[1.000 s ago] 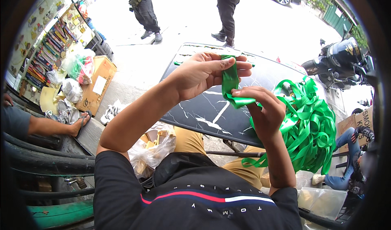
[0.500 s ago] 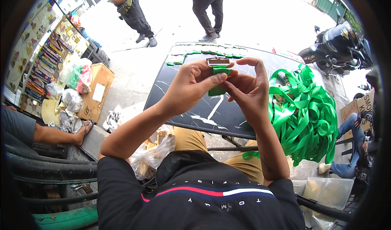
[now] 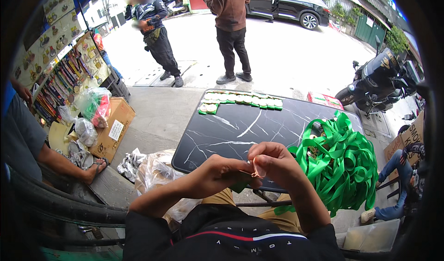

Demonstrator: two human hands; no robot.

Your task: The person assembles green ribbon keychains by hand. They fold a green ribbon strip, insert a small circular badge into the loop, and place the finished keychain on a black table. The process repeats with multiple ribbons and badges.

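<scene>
Just past the table's near edge, my two hands meet. My left hand [image 3: 210, 175] is closed, with a bit of green ribbon [image 3: 238, 187] showing beneath its fingers. My right hand [image 3: 281, 169] pinches a shiny copper-coloured metal piece [image 3: 260, 166] with a small loop at its lower end, close to my left fingertips. How ribbon and metal join is hidden by the fingers. A large tangle of green ribbons [image 3: 342, 168] covers the table's right side, with some metal pieces among them. Round gold medals on folded green ribbon [image 3: 240, 99] line the far left edge.
The black marble-patterned table [image 3: 226, 136] stands before me. Left are plastic bags [image 3: 152, 173], a cardboard box [image 3: 115, 127] and a seated person's leg [image 3: 67, 164]. Two people stand beyond the table. A motorcycle [image 3: 379, 80] and a black car [image 3: 289, 6] are farther right.
My hands have come down toward me from above the table, and the metal piece is turned differently. The view has tilted up, showing more of the street. Less green ribbon shows between my hands.
</scene>
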